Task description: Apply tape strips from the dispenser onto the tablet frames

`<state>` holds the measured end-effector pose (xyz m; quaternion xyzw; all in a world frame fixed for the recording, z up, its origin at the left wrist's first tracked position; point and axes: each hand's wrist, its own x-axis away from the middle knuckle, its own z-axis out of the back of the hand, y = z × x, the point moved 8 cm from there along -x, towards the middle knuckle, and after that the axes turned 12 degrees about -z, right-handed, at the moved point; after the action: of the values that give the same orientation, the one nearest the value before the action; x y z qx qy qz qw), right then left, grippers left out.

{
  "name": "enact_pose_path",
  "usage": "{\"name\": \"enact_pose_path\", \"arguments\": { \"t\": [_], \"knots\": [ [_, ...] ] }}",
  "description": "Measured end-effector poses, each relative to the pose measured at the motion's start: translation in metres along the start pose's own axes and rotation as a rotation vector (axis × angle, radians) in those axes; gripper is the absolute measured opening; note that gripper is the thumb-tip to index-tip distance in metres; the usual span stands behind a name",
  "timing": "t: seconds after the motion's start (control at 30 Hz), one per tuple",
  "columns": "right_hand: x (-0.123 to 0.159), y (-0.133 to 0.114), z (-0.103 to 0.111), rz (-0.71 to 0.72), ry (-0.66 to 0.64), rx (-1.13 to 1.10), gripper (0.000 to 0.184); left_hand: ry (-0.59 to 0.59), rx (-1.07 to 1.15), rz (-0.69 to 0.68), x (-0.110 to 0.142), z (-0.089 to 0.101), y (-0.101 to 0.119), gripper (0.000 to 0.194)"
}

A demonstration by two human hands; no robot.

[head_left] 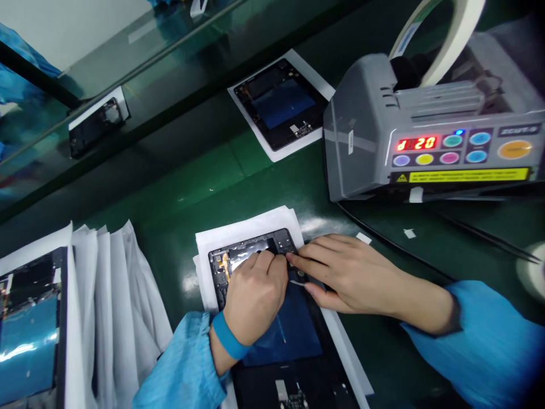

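An opened tablet (289,335) lies on white sheets on the green table, its inner parts and blue battery area showing. My left hand (258,289), with a blue wristband, is closed over the tablet's upper part. Its fingertips are hidden behind the knuckles, so what they hold cannot be seen. From the right, my right hand (340,272) reaches to the tablet's upper right edge, index finger touching down beside the left hand. The thumb is apart from the index finger, and a small white strip (297,282) shows at the thumb's tip.
A grey tape dispenser (361,125) with a tape roll (460,34) stands at right. Tweezers (489,233) lie below it. Another opened tablet (281,105) lies behind; one more (29,329) is at left beside white sleeves (114,295). A phone-like part (96,128) sits on the shelf.
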<state>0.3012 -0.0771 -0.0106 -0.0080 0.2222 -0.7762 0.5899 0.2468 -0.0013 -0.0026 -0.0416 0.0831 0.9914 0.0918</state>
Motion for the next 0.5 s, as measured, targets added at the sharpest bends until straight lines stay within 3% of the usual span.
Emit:
{"name": "enact_pose_path", "arguments": {
  "t": [0.3, 0.5],
  "knots": [
    [0.006, -0.018, 0.0, 0.056, 0.057, 0.171, 0.036, 0.019, 0.122, 0.043, 0.005, -0.004, -0.004, 0.024],
    [0.008, -0.017, 0.0, 0.085, 0.073, 0.136, 0.035, 0.084, 0.302, 0.141, 0.009, -0.009, -0.016, 0.019]
  ]
}}
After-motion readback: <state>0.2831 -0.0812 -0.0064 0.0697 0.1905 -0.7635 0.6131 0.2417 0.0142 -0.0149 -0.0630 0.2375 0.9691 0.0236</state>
